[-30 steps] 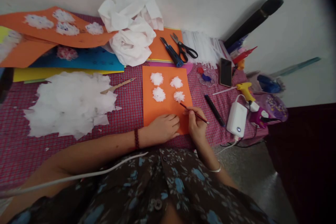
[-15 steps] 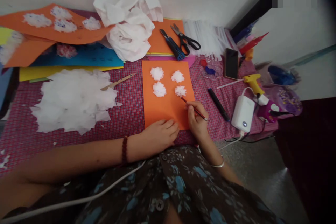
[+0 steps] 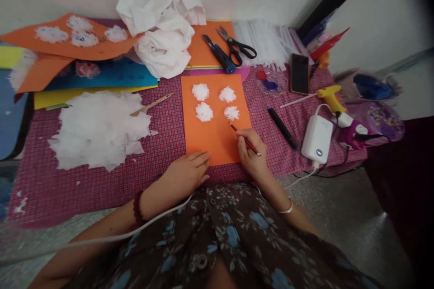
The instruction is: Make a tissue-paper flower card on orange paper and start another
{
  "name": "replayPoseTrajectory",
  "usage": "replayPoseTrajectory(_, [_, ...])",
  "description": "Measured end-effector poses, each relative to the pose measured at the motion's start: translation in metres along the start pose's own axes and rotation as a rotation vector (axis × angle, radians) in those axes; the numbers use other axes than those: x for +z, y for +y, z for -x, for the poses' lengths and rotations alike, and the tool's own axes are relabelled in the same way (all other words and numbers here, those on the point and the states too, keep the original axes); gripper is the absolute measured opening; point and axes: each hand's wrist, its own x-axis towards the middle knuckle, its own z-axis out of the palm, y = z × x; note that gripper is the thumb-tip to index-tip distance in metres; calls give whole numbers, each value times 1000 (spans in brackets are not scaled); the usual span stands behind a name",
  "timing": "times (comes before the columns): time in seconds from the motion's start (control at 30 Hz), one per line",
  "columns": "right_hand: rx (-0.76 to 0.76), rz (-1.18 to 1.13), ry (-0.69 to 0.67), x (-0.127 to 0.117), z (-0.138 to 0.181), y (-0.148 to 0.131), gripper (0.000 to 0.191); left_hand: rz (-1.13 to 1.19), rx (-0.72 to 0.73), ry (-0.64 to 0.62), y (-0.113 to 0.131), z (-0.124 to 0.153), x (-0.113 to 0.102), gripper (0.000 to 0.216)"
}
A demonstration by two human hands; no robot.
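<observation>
An orange paper sheet [image 3: 213, 137] lies on the red checked cloth [image 3: 162, 122] with several white tissue puffs [image 3: 204, 111] stuck to its upper half. My right hand [image 3: 250, 157] is closed on a thin red pencil [image 3: 246, 140], whose tip rests on the orange sheet just below the lower right puff [image 3: 231, 112]. My left hand [image 3: 186, 172] lies palm down, fingers stretched out together, on the sheet's near left corner and the cloth.
A heap of white tissue pieces [image 3: 98, 128] lies at left, a wooden stick [image 3: 152, 104] beside it. Crumpled white paper [image 3: 162, 27], coloured sheets, scissors [image 3: 235, 46], a phone [image 3: 299, 79], a black marker [image 3: 283, 128], a yellow glue gun [image 3: 330, 98] and a white charger [image 3: 317, 138] lie around.
My left hand has slid back toward me, down to the sheet's near edge. My right hand with the pencil has drawn slightly away from the lower right puff. The view has shifted.
</observation>
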Motion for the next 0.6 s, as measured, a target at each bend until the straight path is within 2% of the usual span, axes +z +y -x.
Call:
replayPoseTrajectory(0.27, [-39,-20,-6,0,8,-2,17,57,-9,37,1,-1,-5,27])
replayPoseTrajectory(0.43, [-21,-32,-13,1,9,-1,17,142,-118,-35,2,-1,-10,20])
replayPoseTrajectory(0.6, [22,-52,36,2,6,0,16,181,-128,-57,2,-1,-11,19])
